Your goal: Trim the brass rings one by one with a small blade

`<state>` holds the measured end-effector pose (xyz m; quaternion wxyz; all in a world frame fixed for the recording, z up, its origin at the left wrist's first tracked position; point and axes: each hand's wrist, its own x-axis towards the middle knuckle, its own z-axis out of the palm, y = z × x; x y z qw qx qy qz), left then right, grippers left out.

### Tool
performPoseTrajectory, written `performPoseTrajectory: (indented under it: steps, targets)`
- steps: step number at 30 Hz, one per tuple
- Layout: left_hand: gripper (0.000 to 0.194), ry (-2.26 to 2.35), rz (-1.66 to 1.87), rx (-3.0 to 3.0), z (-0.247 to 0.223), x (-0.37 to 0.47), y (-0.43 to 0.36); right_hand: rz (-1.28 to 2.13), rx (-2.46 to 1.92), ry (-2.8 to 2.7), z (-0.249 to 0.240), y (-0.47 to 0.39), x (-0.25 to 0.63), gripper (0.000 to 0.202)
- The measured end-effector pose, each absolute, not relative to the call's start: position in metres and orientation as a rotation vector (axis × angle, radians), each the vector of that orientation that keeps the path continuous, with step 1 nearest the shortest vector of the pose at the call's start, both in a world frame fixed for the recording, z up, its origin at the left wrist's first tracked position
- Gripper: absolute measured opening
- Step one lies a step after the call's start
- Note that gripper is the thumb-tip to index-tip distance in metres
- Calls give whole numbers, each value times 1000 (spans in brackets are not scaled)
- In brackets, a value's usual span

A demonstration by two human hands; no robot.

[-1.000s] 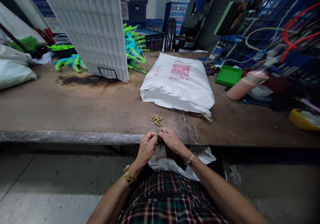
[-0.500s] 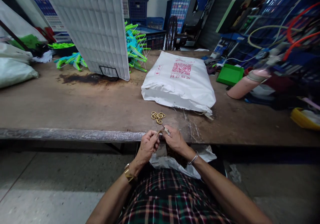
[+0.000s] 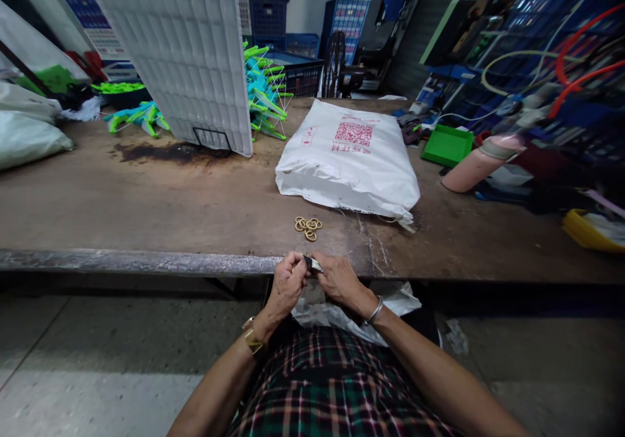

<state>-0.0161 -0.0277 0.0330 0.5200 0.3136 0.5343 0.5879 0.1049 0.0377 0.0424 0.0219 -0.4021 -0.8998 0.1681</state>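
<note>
My left hand is closed in a pinch at the table's front edge. A sliver of what looks like a brass-coloured ring shows at its fingertips; the rest is hidden. Right beside it, my right hand is closed around a small tool with a pale, blade-like part and a dark part, which reaches the left fingers. Just beyond both hands, several loose brass-coloured rings lie in a little cluster on the wooden table.
A white sack with red print lies behind the rings. A ribbed grey-white panel stands on the left, green and blue plastic pieces behind it. At right are a green tray, a pink cylinder and a yellow container.
My hands have drawn closer together and the tool has turned, now lying across at the left fingertips. The curved brass-coloured piece seen between the hands is now mostly covered. The loose rings stay put.
</note>
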Motion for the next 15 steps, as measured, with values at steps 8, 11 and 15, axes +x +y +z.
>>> performPoseTrajectory:
  steps: [8, 11, 15]
  targets:
    - [35, 1005, 1350, 606, 49, -10, -37, 342, -1527, -2657, 35, 74, 114, 22]
    - [35, 910, 1379, 441, 43, -13, -33, 358, -1454, -2515, 33, 90, 107, 23]
    - [35, 919, 1408, 344, 36, -19, -31, 462, -1361, -2386, 28, 105, 94, 27]
